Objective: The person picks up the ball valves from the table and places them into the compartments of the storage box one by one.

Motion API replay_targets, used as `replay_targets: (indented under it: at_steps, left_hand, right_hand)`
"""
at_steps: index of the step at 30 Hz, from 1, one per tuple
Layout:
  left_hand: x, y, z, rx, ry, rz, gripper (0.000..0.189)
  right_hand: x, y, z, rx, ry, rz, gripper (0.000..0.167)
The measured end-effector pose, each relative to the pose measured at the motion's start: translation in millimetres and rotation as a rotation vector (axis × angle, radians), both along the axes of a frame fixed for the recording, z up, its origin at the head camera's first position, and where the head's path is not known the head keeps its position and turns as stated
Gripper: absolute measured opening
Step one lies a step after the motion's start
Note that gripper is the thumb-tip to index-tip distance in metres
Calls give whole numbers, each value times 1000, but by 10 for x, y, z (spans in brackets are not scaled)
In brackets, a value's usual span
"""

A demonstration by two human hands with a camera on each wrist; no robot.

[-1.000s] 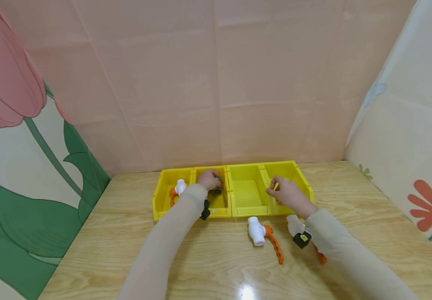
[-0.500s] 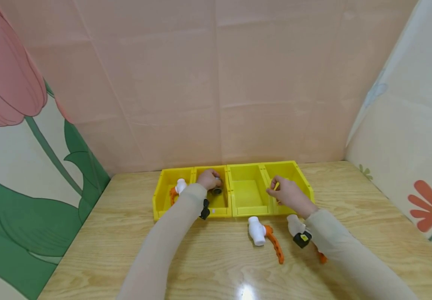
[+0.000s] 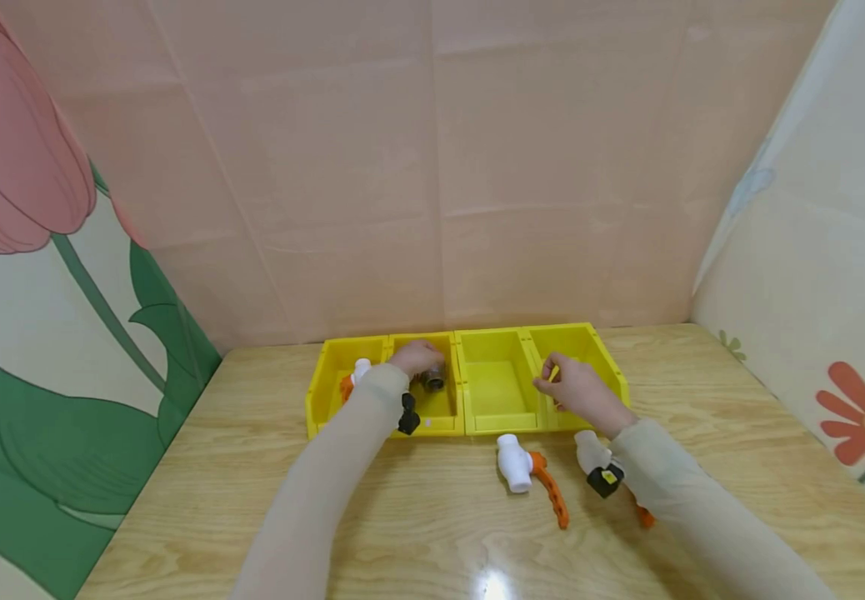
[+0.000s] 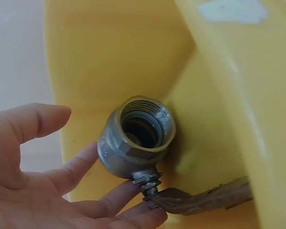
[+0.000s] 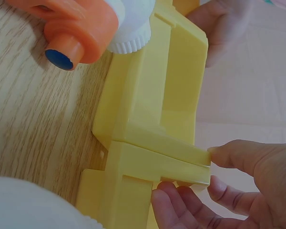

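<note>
A metal ball valve [image 4: 136, 136] with a threaded opening and a brownish handle lies in the second yellow bin [image 3: 443, 426] from the left. My left hand [image 3: 415, 357] is over that bin. In the left wrist view, the thumb of the left hand [image 4: 62, 181] stands apart from the valve while its extended fingers lie against the body and stem. My right hand [image 3: 581, 388] is at the divider between the third and fourth bins. The right wrist view has the right hand [image 5: 248, 186] pinching the yellow divider [image 5: 181, 164] between thumb and fingers.
A white plastic valve with an orange handle [image 3: 515, 463] lies before the third bin [image 3: 488, 373]. Another white valve [image 3: 590, 450] is partly hidden under my right wrist. The leftmost bin [image 3: 320, 392] holds one more. A pink sheet [image 3: 432, 167] hangs behind the bins.
My left hand has eased off the metal valve and shifted slightly left, leaving more of the valve visible. My right hand stays on the divider.
</note>
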State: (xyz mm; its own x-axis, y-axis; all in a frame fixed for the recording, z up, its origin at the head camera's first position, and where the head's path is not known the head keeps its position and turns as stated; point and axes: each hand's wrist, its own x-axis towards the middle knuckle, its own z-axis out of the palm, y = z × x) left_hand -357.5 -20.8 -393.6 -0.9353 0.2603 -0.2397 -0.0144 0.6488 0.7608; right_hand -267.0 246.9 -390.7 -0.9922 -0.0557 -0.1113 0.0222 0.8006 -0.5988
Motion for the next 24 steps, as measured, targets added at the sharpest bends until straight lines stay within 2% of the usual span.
replay_targets:
  at_steps: [5,9,13,18,21,24]
  left_hand:
    - [-23,-26,37,26,-56,-10,34]
    - [-11,-47,69,73,-75,-1,34]
    - [48,-81,138,125,-73,-1,35]
    - [117,-169,255,124,-59,-22,23]
    - [131,-268,350,121,-60,-43,34]
    - [133,-385,461,129,-60,-63,37]
  right_hand:
    - [-3,2,1,0,-2,3,23]
    - [2,9,-5,-3,4,11,23]
    - [18,9,3,-13,17,22,23]
    - [30,3,9,-15,25,29,23]
    - [26,-9,3,-16,16,27,23]
    - [18,-26,-2,-13,4,18,23]
